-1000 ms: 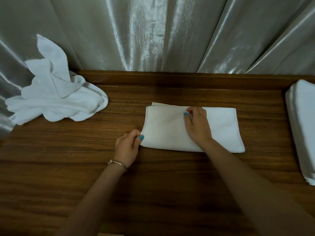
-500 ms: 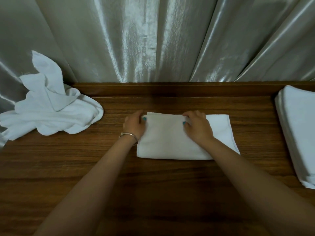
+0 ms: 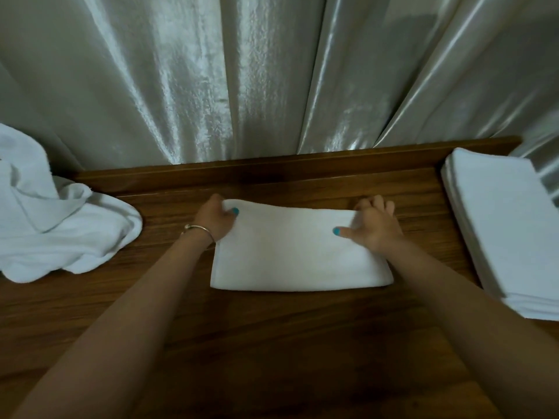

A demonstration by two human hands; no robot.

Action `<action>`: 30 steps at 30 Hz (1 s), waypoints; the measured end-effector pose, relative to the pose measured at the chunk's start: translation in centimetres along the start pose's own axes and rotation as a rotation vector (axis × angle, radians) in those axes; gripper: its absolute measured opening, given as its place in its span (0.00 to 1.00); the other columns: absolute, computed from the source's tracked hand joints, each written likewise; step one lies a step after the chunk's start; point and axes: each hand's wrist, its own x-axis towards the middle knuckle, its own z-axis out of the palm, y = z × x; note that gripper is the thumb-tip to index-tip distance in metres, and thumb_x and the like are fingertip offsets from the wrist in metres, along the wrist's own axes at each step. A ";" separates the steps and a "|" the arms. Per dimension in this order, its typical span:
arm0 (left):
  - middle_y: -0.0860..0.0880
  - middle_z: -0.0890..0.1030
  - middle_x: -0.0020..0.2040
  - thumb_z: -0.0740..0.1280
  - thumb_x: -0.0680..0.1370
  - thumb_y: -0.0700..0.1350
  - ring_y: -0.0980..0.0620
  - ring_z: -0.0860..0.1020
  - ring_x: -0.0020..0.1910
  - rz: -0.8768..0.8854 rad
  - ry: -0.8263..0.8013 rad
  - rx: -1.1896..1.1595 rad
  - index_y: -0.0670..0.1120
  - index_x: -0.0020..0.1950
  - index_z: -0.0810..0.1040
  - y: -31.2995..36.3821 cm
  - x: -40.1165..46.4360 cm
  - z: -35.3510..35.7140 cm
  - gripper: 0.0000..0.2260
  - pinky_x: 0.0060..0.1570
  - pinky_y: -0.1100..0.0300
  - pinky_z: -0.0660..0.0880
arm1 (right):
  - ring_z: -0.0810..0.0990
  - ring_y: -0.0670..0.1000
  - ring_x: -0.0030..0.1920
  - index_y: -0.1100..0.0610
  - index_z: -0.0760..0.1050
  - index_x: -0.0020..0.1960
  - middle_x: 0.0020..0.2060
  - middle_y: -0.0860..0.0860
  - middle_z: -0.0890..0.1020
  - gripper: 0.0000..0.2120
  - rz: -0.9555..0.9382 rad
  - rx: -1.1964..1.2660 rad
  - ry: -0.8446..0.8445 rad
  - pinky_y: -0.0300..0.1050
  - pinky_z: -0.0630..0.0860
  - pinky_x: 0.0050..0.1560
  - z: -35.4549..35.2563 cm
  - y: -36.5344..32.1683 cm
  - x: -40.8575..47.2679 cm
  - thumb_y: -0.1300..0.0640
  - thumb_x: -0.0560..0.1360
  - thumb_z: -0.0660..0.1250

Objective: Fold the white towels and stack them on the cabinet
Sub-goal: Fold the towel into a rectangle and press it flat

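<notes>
A folded white towel (image 3: 298, 252) lies in the middle of the wooden cabinet top (image 3: 272, 343). My left hand (image 3: 216, 219) pinches its far left corner, thumb on top. My right hand (image 3: 375, 225) grips its far right corner, thumb on the towel and fingers curled behind the edge. The far edge of the towel is slightly raised between the two hands. A stack of folded white towels (image 3: 508, 231) stands at the right edge of the cabinet.
A heap of loose, unfolded white towels (image 3: 51, 225) lies at the left end of the cabinet. A shiny grey curtain (image 3: 272, 77) hangs right behind the raised back rail (image 3: 272, 170).
My right hand slid from the towel's middle to its far right corner. My left hand stayed at the far left corner. The towel now looks shorter across. The camera tilted up and closer.
</notes>
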 end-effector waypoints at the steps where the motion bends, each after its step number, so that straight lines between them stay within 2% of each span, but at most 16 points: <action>1: 0.39 0.75 0.59 0.63 0.79 0.45 0.41 0.75 0.57 -0.031 0.016 0.028 0.39 0.63 0.68 0.0 0.1 0.5 0.16 0.50 0.54 0.70 | 0.60 0.60 0.68 0.56 0.64 0.70 0.68 0.56 0.63 0.40 0.039 0.035 -0.009 0.57 0.67 0.65 0.1 0.0 0.0 0.35 0.67 0.70; 4: 0.36 0.76 0.59 0.61 0.80 0.43 0.38 0.75 0.57 -0.018 0.068 0.033 0.36 0.64 0.66 -0.5 0.1 1.8 0.16 0.48 0.56 0.68 | 0.61 0.60 0.69 0.58 0.58 0.72 0.69 0.57 0.63 0.45 0.121 0.132 -0.011 0.58 0.68 0.65 0.7 0.1 -0.1 0.36 0.66 0.72; 6: 0.36 0.76 0.57 0.60 0.79 0.41 0.38 0.75 0.54 0.047 0.171 0.109 0.37 0.63 0.66 -0.7 -0.4 2.6 0.14 0.49 0.52 0.72 | 0.61 0.59 0.69 0.57 0.56 0.73 0.70 0.57 0.62 0.45 0.122 0.144 0.069 0.57 0.67 0.67 1.1 0.1 -0.5 0.36 0.67 0.71; 8: 0.39 0.74 0.57 0.61 0.77 0.39 0.39 0.74 0.54 0.125 0.367 0.323 0.38 0.62 0.67 -0.8 -0.8 3.7 0.14 0.52 0.48 0.72 | 0.59 0.58 0.72 0.55 0.54 0.75 0.73 0.57 0.59 0.41 0.037 0.028 0.210 0.56 0.61 0.72 1.7 -0.6 -1.3 0.38 0.71 0.68; 10: 0.39 0.74 0.57 0.61 0.76 0.37 0.41 0.73 0.55 0.247 0.439 0.405 0.39 0.62 0.69 -0.1 -1.3 5.0 0.15 0.53 0.50 0.71 | 0.59 0.57 0.74 0.53 0.56 0.75 0.74 0.55 0.60 0.33 -0.140 -0.053 0.336 0.55 0.57 0.74 2.6 -2.1 -2.1 0.42 0.76 0.63; 12: 0.39 0.72 0.63 0.60 0.78 0.39 0.42 0.71 0.61 0.382 0.340 0.377 0.40 0.65 0.69 1.2 -2.2 6.5 0.15 0.60 0.52 0.68 | 0.59 0.56 0.74 0.51 0.59 0.75 0.75 0.53 0.61 0.27 -0.293 -0.021 0.302 0.55 0.56 0.75 3.6 -4.0 -2.7 0.44 0.79 0.58; 14: 0.40 0.64 0.72 0.55 0.81 0.46 0.42 0.62 0.71 0.383 0.183 0.390 0.44 0.70 0.65 2.2 -3.2 8.3 0.17 0.70 0.47 0.59 | 0.52 0.55 0.77 0.46 0.55 0.76 0.77 0.51 0.56 0.26 -0.369 -0.014 0.171 0.56 0.51 0.76 5.0 -5.6 -2.9 0.43 0.80 0.52; 15: 0.42 0.57 0.76 0.51 0.82 0.50 0.42 0.54 0.75 0.338 0.109 0.441 0.48 0.73 0.60 2.2 -3.5 9.1 0.20 0.72 0.42 0.52 | 0.48 0.54 0.78 0.45 0.53 0.77 0.78 0.49 0.53 0.26 -0.386 -0.040 0.117 0.56 0.48 0.76 5.7 -5.9 -3.0 0.42 0.80 0.48; 17: 0.45 0.41 0.78 0.44 0.80 0.59 0.40 0.41 0.76 0.227 0.011 0.546 0.59 0.76 0.45 1.5 -3.7 10.1 0.24 0.71 0.36 0.41 | 0.41 0.52 0.78 0.42 0.46 0.77 0.79 0.47 0.47 0.28 -0.394 -0.096 0.038 0.56 0.43 0.77 6.8 -5.9 -3.0 0.37 0.78 0.40; 19: 0.45 0.34 0.77 0.40 0.77 0.66 0.39 0.36 0.75 0.200 0.019 0.576 0.66 0.73 0.36 0.0 -3.6 10.1 0.26 0.70 0.36 0.35 | 0.37 0.50 0.77 0.39 0.40 0.77 0.78 0.44 0.42 0.29 -0.389 -0.132 0.003 0.57 0.41 0.77 7.0 -4.9 -3.1 0.35 0.77 0.36; 21: 0.43 0.35 0.77 0.40 0.75 0.69 0.41 0.37 0.76 0.255 0.060 0.548 0.67 0.72 0.35 -1.4 -3.5 9.2 0.27 0.72 0.41 0.37 | 0.35 0.49 0.77 0.37 0.36 0.76 0.77 0.43 0.38 0.28 -0.345 -0.154 -0.001 0.57 0.39 0.76 6.6 -3.2 -3.0 0.35 0.77 0.37; 24: 0.44 0.38 0.78 0.39 0.75 0.69 0.45 0.40 0.77 0.336 0.072 0.544 0.66 0.73 0.36 -3.1 -3.5 7.7 0.28 0.75 0.50 0.41 | 0.33 0.49 0.76 0.38 0.33 0.75 0.77 0.44 0.36 0.28 -0.164 -0.147 0.014 0.58 0.38 0.76 5.5 0.6 -3.3 0.36 0.79 0.38; 26: 0.44 0.39 0.78 0.39 0.74 0.69 0.46 0.40 0.77 0.322 0.075 0.531 0.67 0.73 0.37 -3.7 -3.6 7.2 0.28 0.75 0.50 0.43 | 0.34 0.50 0.76 0.39 0.31 0.75 0.77 0.44 0.36 0.27 -0.089 -0.138 0.005 0.59 0.39 0.76 5.1 2.4 -3.6 0.38 0.79 0.37; 30: 0.41 0.42 0.78 0.44 0.71 0.73 0.42 0.43 0.77 0.212 0.125 0.448 0.68 0.73 0.42 -3.8 -3.6 7.3 0.31 0.75 0.47 0.46 | 0.36 0.52 0.77 0.40 0.33 0.76 0.78 0.45 0.37 0.27 -0.081 -0.111 0.026 0.59 0.38 0.75 5.1 2.4 -3.9 0.39 0.80 0.38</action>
